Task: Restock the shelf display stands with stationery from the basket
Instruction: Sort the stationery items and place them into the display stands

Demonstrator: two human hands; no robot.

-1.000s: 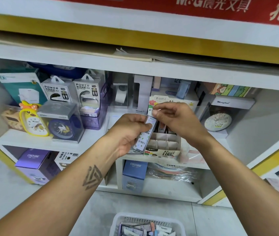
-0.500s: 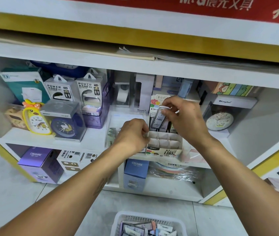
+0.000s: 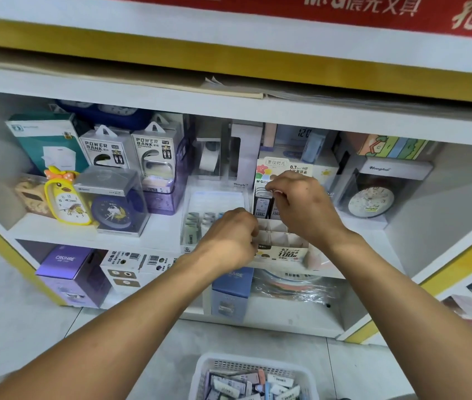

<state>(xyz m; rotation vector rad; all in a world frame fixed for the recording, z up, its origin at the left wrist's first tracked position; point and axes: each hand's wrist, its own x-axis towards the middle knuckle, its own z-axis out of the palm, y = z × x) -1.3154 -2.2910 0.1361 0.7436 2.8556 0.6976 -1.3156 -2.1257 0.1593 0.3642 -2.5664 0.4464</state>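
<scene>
Head view: white shelf (image 3: 159, 235), pale tiled floor (image 3: 9, 321), basket (image 3: 200, 379).

Above my hands the red sign (image 3: 373, 7) reads "M&G" with Chinese characters. Two hanging boxes (image 3: 131, 148) read "POWER BANK", two lower boxes (image 3: 66, 265) "CRUHRE", and the clock case (image 3: 380, 168) "Honghui". The stand (image 3: 289, 252) I am filling shows "0.7 HB" on its back card and "100" on its front.
</scene>
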